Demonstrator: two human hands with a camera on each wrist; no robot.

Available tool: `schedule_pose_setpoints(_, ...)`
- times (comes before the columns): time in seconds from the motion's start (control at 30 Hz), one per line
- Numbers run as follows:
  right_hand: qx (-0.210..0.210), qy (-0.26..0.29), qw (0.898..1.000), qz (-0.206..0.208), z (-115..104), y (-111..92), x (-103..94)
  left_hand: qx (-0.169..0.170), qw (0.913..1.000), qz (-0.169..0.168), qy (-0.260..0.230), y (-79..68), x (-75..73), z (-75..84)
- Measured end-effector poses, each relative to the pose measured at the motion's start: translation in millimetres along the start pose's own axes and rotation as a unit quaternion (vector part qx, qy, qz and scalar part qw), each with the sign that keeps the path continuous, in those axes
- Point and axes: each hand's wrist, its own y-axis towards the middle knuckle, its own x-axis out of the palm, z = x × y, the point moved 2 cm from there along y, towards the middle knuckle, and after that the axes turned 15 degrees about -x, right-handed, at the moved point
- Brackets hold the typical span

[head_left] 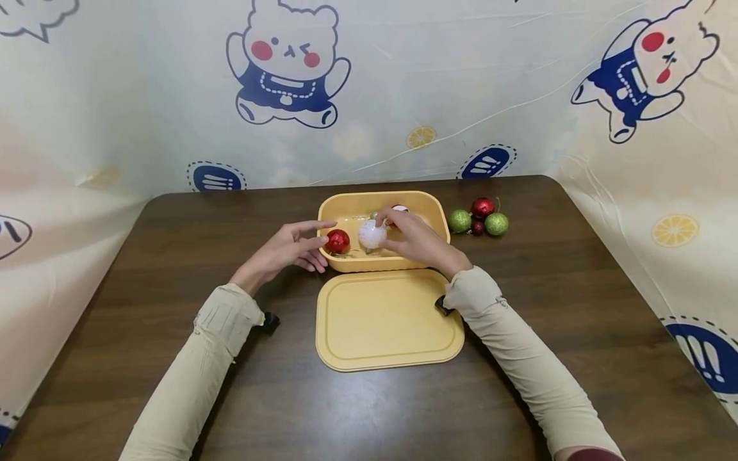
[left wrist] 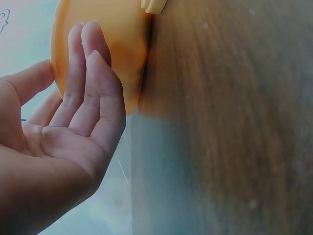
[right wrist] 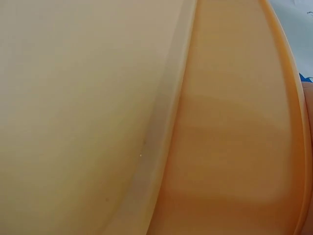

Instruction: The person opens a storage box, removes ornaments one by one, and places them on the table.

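A yellow box (head_left: 435, 214) stands on the table with several Christmas baubles inside. My right hand (head_left: 418, 240) reaches over its near wall and pinches a white speckled bauble (head_left: 371, 235) between thumb and fingers. Left of that lies a shiny red bauble (head_left: 337, 241); a red and white one (head_left: 398, 210) is partly hidden behind my right hand. At the box's left end is my left hand (head_left: 291, 246), its fingers spread and loosely bent, holding nothing. The left wrist view shows its fingers (left wrist: 93, 98) against the box wall (left wrist: 129, 44).
A flat yellow lid (head_left: 389, 323) lies just in front of the box. To the right of the box sit two green glitter baubles (head_left: 496, 224), a red bauble (head_left: 482, 208) and a small dark red one (head_left: 477, 227). A printed curtain (head_left: 380, 77) hangs behind the brown table (head_left: 190, 243).
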Motion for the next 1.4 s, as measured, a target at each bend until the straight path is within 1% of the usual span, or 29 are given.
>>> schedule_pose_setpoints(0.07,0.001,0.013,1.000,-0.002,0.4,0.4,0.7,0.000,1.0000,-0.001,-0.002,0.0,-0.2,-0.4)
schedule_pose_setpoints(0.3,0.011,0.025,1.000,-0.008,1.9,1.2,1.0,0.003,1.0000,0.001,-0.005,-0.1,-1.5,-0.5)
schedule_pose_setpoints(0.37,0.007,0.036,0.999,-0.025,2.0,0.9,1.4,0.003,1.0000,0.004,-0.007,0.5,-1.8,-0.8)
schedule_pose_setpoints(0.5,0.003,0.071,0.994,-0.085,1.4,-0.1,3.3,0.006,1.0000,0.003,-0.007,0.7,-1.1,-0.3)
schedule_pose_setpoints(0.53,0.002,0.080,0.992,-0.095,1.0,-0.1,3.5,0.005,1.0000,0.004,-0.007,0.8,-0.9,0.0)
schedule_pose_setpoints(0.6,0.001,0.093,0.991,-0.099,1.0,0.0,3.5,0.006,1.0000,0.004,-0.004,0.7,-0.3,0.8)
schedule_pose_setpoints(0.77,0.002,0.113,0.991,-0.070,1.6,0.4,1.1,0.001,1.0000,0.008,-0.001,0.3,0.0,2.1)
schedule_pose_setpoints(0.97,0.015,0.137,0.990,-0.042,1.6,-0.6,0.4,-0.004,1.0000,0.008,0.004,-0.2,0.3,2.2)
schedule_pose_setpoints(1.23,0.040,0.144,0.989,0.006,3.0,-1.9,-1.2,-0.001,1.0000,0.006,0.007,1.5,0.8,-0.8)
schedule_pose_setpoints(1.4,0.041,0.156,0.987,0.021,1.9,-2.3,-5.5,0.003,0.9999,0.003,0.010,2.3,0.7,-0.7)
